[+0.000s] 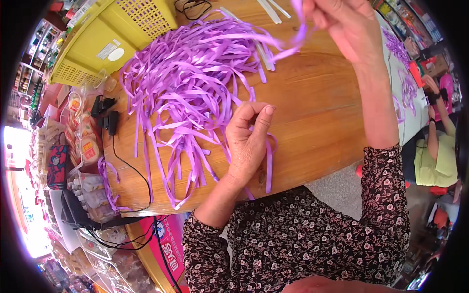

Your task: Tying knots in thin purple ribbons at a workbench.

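Note:
A big tangled heap of shiny purple ribbons covers the left half of the wooden table. My right hand is raised at the top edge, its fingers closed on a purple ribbon that trails left into the heap. That hand is partly cut off by the frame. Along the heap's right side, my left hand is curled, thumb against the bent forefinger. A ribbon loop comes out beside its palm and hangs down toward the near table edge; the fingers hide most of the grip.
A yellow-green plastic basket stands behind the heap. Clear strips lie at the far side. Black cables and packed goods crowd the left edge. At right, another person works by a white table with purple ribbons.

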{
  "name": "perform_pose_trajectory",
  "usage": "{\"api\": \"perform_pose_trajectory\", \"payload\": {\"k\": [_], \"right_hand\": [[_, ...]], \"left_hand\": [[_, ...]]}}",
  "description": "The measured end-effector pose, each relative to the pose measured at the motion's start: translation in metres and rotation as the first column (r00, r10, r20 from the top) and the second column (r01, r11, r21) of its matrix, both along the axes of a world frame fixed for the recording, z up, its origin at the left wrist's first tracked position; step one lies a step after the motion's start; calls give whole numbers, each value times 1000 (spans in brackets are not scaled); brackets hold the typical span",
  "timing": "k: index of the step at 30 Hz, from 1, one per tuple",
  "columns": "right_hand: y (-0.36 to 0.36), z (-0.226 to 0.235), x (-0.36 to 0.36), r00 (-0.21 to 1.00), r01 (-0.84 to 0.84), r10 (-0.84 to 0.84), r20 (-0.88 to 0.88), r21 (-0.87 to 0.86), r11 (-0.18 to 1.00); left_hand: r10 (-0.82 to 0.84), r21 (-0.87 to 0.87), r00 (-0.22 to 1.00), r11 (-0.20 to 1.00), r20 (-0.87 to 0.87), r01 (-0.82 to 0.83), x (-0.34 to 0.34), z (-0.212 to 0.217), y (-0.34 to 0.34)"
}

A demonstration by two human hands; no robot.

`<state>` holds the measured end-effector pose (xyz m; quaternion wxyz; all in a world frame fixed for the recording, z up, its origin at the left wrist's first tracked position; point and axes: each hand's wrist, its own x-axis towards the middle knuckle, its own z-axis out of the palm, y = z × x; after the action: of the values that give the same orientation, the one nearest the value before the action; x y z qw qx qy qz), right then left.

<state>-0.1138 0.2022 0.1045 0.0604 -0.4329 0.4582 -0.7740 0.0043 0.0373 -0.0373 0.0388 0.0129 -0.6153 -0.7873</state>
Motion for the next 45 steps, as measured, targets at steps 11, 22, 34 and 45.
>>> {"api": "perform_pose_trajectory", "payload": {"k": [11,22,34,45], "right_hand": [[53,-77,45,917,300,-398,20,623,723],[42,-76,57,947,319,-209,-243,659,681],[91,-92,33,841,451,-526,-128,703,550],[42,-104,48,876,482,-401,-268,498,721]], "left_hand": [[132,30,985,991,-114,-129,-7,1,4],[-45,-220,845,972,-533,-86,-22,25,27],[231,-524,759,601,-608,-603,-52,24,-36],[-143,-247,911,968,-387,47,-34,12,48]]}}
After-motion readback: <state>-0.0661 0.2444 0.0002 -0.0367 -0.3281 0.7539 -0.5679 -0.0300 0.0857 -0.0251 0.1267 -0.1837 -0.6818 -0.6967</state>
